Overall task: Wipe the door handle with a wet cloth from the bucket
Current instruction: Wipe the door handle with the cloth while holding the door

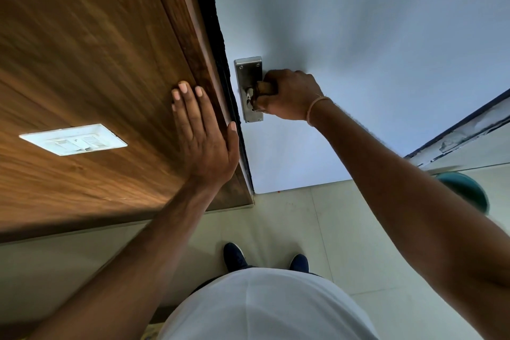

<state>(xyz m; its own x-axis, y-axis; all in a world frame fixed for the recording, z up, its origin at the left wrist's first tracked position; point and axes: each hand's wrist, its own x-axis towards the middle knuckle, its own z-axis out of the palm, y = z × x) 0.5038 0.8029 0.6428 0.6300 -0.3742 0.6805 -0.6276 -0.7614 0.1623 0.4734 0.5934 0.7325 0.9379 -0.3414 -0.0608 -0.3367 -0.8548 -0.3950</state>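
Note:
A steel door handle plate is fixed near the left edge of the white door. My right hand is closed in a fist around the lever, which is mostly hidden. A bit of tan cloth shows between the fingers, pressed against the lever's base. My left hand lies flat with its fingers spread on the brown wooden panel beside the door edge and holds nothing. A teal bucket stands on the floor at the right, partly behind my right forearm.
A white switch plate sits on the wooden panel at the left. Pale floor tiles lie below, with my two dark shoes on them. A wall base with a dark strip runs at the right.

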